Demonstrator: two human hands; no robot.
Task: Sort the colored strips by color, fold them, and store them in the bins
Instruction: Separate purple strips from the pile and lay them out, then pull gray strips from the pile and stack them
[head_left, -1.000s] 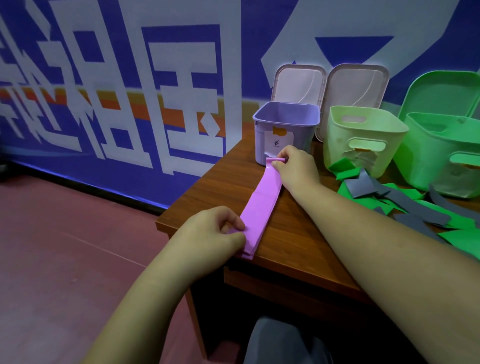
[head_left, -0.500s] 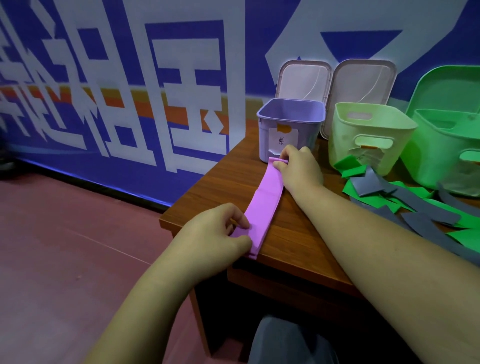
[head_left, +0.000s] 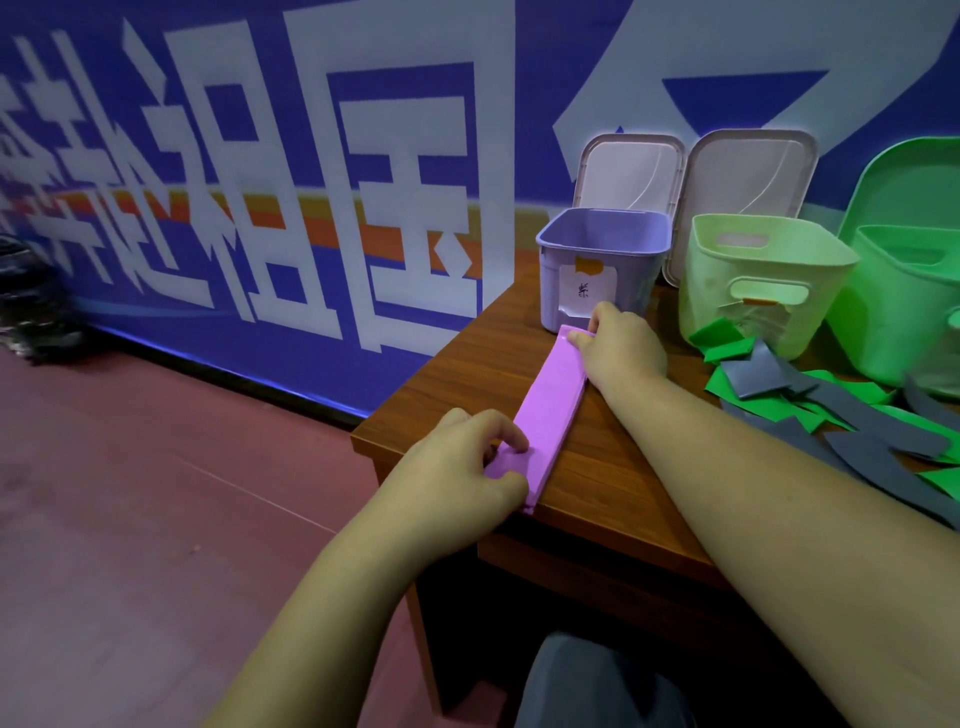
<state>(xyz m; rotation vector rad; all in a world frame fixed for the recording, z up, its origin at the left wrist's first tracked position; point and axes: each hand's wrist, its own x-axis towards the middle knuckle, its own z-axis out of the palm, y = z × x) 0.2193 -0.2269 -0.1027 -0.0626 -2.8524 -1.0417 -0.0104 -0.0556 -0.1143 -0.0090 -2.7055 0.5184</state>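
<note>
Fingers of the left hand (head_left: 462, 467) pinch the near end of the purple strip (head_left: 553, 400) at the table (head_left: 467, 374) edge; the right hand (head_left: 623, 345) pinches its far end beside the purple bin (head_left: 597, 260). Both grips match a moment ago.

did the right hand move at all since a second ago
No, the right hand stays on the pink strip, just in front of the purple bin.

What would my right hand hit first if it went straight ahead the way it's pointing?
Most likely the purple bin: your right hand, pinching the far end of the purple strip, points at the bin's labelled front wall, which stands just beyond. The gap looks small, though depth is unclear.
</note>
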